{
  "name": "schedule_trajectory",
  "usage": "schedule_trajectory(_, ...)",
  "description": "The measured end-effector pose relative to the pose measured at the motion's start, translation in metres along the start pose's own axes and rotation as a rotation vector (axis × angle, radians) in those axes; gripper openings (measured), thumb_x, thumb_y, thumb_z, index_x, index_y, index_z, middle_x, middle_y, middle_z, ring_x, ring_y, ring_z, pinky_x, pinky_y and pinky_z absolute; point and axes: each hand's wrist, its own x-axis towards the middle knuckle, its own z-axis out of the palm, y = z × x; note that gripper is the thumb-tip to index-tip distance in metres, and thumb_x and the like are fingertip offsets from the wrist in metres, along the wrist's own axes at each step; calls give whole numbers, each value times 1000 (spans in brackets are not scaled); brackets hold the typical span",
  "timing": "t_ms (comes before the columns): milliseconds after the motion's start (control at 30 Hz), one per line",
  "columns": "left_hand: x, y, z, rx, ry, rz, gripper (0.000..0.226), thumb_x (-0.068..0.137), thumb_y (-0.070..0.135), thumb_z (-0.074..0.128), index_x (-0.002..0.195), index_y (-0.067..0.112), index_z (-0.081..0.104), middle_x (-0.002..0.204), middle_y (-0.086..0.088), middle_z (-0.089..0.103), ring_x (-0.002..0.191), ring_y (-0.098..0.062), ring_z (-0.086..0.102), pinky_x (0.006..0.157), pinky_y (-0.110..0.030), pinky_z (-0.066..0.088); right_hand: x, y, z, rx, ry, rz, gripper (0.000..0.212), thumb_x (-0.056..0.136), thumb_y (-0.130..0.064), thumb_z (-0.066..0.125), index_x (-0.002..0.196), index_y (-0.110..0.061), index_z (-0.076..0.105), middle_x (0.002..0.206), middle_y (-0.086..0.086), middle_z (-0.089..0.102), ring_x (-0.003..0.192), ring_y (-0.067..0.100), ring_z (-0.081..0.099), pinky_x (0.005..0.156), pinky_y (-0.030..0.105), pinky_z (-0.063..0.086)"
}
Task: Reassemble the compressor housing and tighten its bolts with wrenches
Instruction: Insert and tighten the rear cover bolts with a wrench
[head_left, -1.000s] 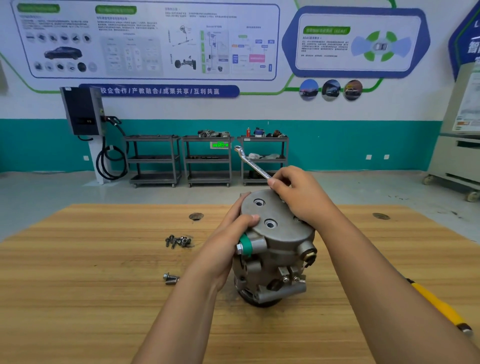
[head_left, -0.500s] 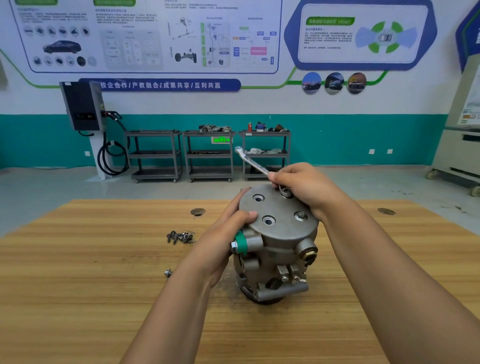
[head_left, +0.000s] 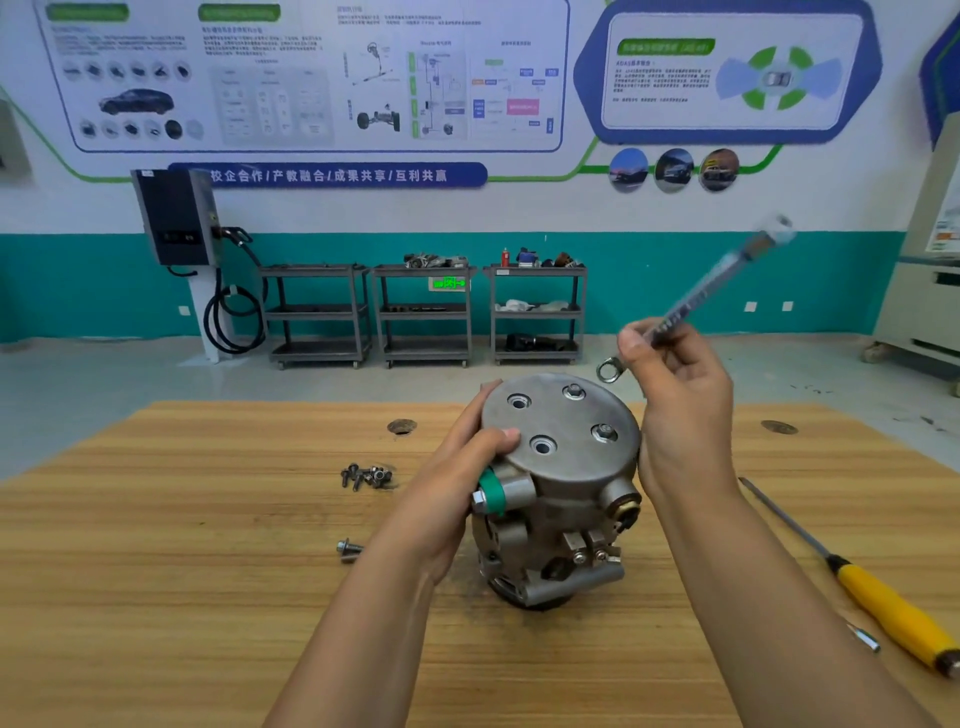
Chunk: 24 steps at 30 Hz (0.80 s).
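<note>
The grey metal compressor (head_left: 558, 488) stands on the wooden table (head_left: 156, 597), its round end cover facing up. Two bolts sit in the cover on its right side; two holes on the left side are open. My left hand (head_left: 457, 483) grips the cover's left rim, thumb lying on top. My right hand (head_left: 675, 395) is lifted just right of the cover and holds a slim wrench (head_left: 696, 299). The wrench's ring end hangs near the cover's far right edge, clear of the bolts, and its blurred handle points up and right.
A small heap of bolts (head_left: 366, 475) lies left of the compressor, and a single bolt (head_left: 349, 548) lies nearer me. A yellow-handled screwdriver (head_left: 883, 603) rests at the table's right. Two round holes (head_left: 401, 426) mark the tabletop's far part. Shelving carts stand by the far wall.
My right hand has lifted the wrench off the cover's far bolt and swung its handle from up-left to up-right. The cover's right bolts, earlier hidden by the hand, now show. The left hand holds still.
</note>
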Motion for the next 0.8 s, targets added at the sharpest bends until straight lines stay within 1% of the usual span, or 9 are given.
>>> schedule_trajectory(100,1,1,1,-20,3,-10,48,86,22,57,128,43,52,117,-1,66,104,-23,64,84,-33,50,-10,1,-8,-96,43,-76,18,91,-13,55,81,-26,62,55,-14,58,54,-2,51,58,9,42)
schedule_trajectory(167,2,2,1,-53,-2,-14,47,85,21,58,126,43,53,114,0,68,101,-21,66,76,-29,51,-14,3,-11,-172,41,-93,22,96,-20,47,86,-30,64,60,-13,63,61,-1,59,67,9,44)
schedule_trajectory(233,1,2,3,-96,-3,-10,52,79,22,62,127,41,54,110,2,70,97,-19,68,69,-25,53,-20,7,-11,-167,-44,-37,17,96,-23,48,93,-30,64,78,-12,71,81,-3,65,73,7,45)
schedule_trajectory(333,0,-4,8,-236,20,19,61,70,31,64,129,37,53,113,0,70,99,-20,68,68,-26,55,-28,16,-16,-260,-278,72,20,82,-33,57,101,-38,61,109,-19,64,103,-8,57,79,9,45)
schedule_trajectory(467,-5,-12,13,-348,82,33,55,75,38,61,130,30,55,118,-3,68,101,-19,67,69,-27,56,-28,19,-25,-323,-415,93,24,78,-23,61,99,-35,62,105,-30,61,100,-10,56,76,9,45)
schedule_trajectory(533,-8,-16,8,-355,95,19,43,84,37,57,126,29,59,116,-2,69,99,-16,68,69,-27,56,-26,19,-24,-324,-427,105,24,77,-22,61,98,-34,63,105,-32,61,99,-10,56,75,9,45)
schedule_trajectory(633,-15,-26,-8,-98,230,-50,24,96,37,47,107,37,69,107,12,70,100,-10,64,79,-31,49,-29,20,-22,-316,-426,96,25,76,-25,60,99,-32,62,104,-29,61,98,-11,56,71,5,43)
schedule_trajectory(700,-20,-36,-26,168,386,-48,25,96,23,48,90,32,70,94,12,72,95,-7,63,74,-27,45,-31,21,-22,-311,-415,90,25,76,-25,59,100,-31,62,107,-25,61,98,-11,56,72,4,42)
schedule_trajectory(800,-28,-55,-67,884,603,-9,21,89,8,55,91,25,68,101,2,68,90,-14,61,69,-25,44,-32,21,-23,-300,-408,75,25,77,-23,59,101,-28,62,109,-21,61,98,-10,56,73,4,42)
